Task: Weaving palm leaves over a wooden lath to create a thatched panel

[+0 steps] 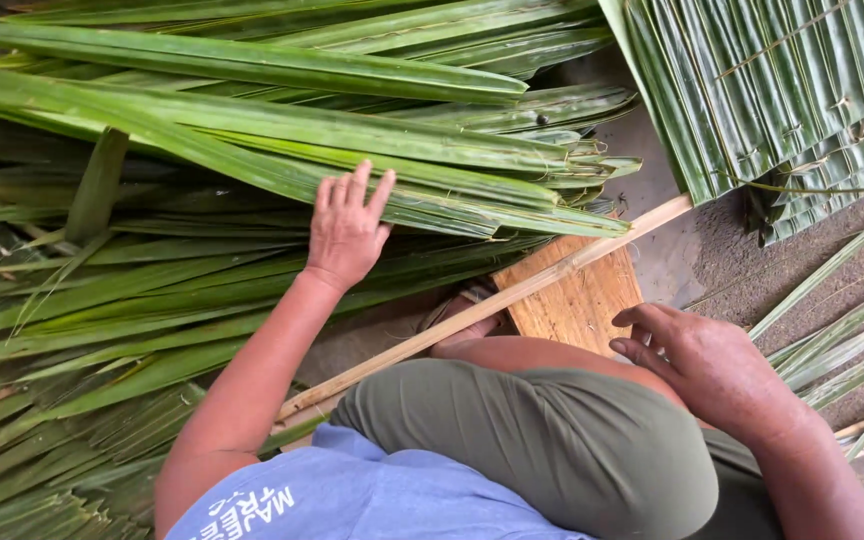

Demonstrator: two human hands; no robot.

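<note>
My left hand (345,226) lies flat, fingers spread, on a heap of long green palm leaves (252,140) that stretches across the left and top. My right hand (707,362) hovers over my knee in olive trousers (542,440), fingers loosely curled, holding nothing I can see. A long pale wooden stick (512,295) runs diagonally from my lap up to the right, passing over a wooden board (577,300). My foot (462,315) shows beside the stick.
A stitched panel of folded palm leaves (782,90) hangs at the top right. Loose leaf strips (832,340) lie on the grey dirt ground at right. More cut leaves (52,440) pile up at the lower left.
</note>
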